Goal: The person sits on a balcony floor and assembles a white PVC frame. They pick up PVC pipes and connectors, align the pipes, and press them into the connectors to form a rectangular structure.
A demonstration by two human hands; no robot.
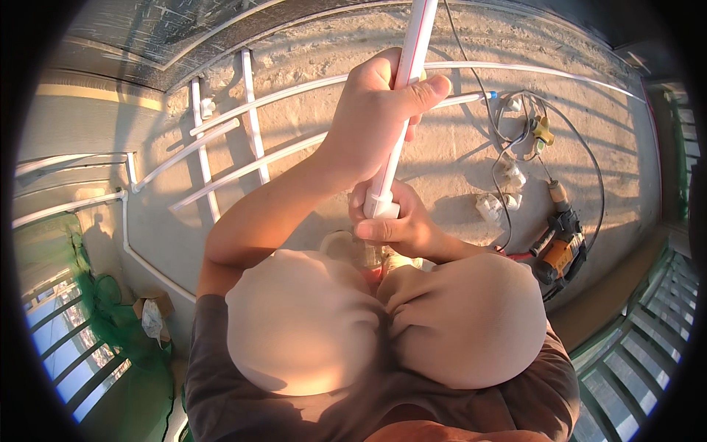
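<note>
My left hand (383,110) is wrapped round a white plastic pipe (418,33) with a thin red stripe. The pipe slants from the top of the view down toward me. Lower down, my right hand (398,214) grips a white pipe fitting (380,207) at the pipe's near end, its thumb across the front. How deep the pipe sits in the fitting cannot be seen. Just below that hand, between my bent knees (471,324), there are partly hidden pale and red things that I cannot make out.
Several white pipes (254,118) lie crossed on the concrete floor. An orange and black power tool (561,254) sits to the right, by a cable and a yellow connector (543,131). Clear bags of white fittings (489,207) lie near it. Green netting (103,317) hangs at left.
</note>
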